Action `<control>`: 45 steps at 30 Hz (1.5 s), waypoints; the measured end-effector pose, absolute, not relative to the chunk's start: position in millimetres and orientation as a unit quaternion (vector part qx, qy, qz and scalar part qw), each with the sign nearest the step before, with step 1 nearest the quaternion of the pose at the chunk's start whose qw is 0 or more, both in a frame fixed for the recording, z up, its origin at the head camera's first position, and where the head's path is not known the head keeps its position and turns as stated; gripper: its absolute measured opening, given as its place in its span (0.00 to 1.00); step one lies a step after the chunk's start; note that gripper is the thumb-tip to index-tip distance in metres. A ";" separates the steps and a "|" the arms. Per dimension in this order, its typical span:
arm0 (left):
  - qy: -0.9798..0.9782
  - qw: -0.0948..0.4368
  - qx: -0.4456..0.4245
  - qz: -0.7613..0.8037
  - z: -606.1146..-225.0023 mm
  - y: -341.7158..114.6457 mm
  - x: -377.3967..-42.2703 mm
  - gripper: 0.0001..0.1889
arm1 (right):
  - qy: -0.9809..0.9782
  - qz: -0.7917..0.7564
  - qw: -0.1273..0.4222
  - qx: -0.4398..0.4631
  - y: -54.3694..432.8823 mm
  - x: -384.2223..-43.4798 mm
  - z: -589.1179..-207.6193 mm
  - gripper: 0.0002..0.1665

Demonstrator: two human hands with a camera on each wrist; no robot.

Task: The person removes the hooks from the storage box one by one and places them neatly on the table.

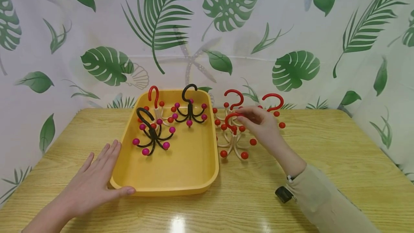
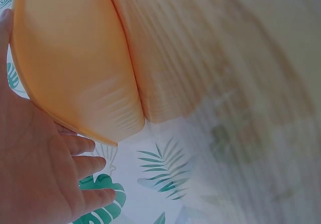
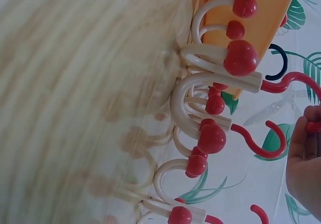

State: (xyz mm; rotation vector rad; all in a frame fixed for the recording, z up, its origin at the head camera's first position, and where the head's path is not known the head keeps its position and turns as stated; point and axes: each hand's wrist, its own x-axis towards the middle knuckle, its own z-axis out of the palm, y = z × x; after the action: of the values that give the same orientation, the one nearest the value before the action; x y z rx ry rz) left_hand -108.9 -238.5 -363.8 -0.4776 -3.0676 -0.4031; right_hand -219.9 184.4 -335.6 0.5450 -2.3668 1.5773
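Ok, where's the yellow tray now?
In the head view, the yellow tray sits left of centre on the table, between the left hand and three red-hooked hangers.

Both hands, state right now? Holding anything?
Left hand: open, fingers spread against the yellow tray, holding nothing.
Right hand: closed, pinching the red hook of the nearest cream-armed rack.

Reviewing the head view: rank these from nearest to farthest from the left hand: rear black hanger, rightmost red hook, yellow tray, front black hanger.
1. Yellow tray: touching the left hand.
2. Front black hanger: inside, toward the left.
3. Rear black hanger: inside, rear right.
4. Rightmost red hook: outside, right.
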 end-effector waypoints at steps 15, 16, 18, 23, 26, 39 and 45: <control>-0.980 -0.004 -0.148 -0.132 -362.4 -238.6 -109.5 0.61 | -0.823 0.512 0.140 0.203 189.2 -221.1 -335.0 0.14; -0.980 -0.005 -0.147 -0.131 -362.2 -238.6 -109.7 0.61 | -0.823 0.511 0.140 0.203 189.6 -221.3 -335.1 0.15; -0.981 -0.006 -0.146 -0.131 -361.8 -238.6 -110.2 0.61 | -0.822 0.515 0.138 0.201 190.1 -221.7 -334.9 0.15; -0.981 -0.008 -0.145 -0.130 -360.6 -238.1 -110.3 0.62 | -0.825 0.515 0.132 0.190 189.6 -222.2 -334.1 0.14; -0.981 -0.008 -0.145 -0.132 -360.2 -238.0 -109.8 0.62 | -0.827 0.512 0.131 0.190 188.9 -221.8 -333.1 0.15; -0.981 -0.008 -0.146 -0.130 -360.7 -237.4 -110.2 0.61 | -0.826 0.487 0.156 0.238 172.6 -218.9 -310.7 0.18; -0.980 -0.010 -0.148 -0.131 -360.9 -238.2 -109.6 0.61 | -0.817 0.492 0.155 0.257 146.3 -217.7 -292.7 0.17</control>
State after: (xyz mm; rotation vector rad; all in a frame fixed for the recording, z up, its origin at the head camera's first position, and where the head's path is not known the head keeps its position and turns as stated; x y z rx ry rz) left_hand -109.6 -238.2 -360.9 -0.4675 -3.0984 -0.4138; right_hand -217.7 146.3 -292.7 0.7352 -2.3410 1.4095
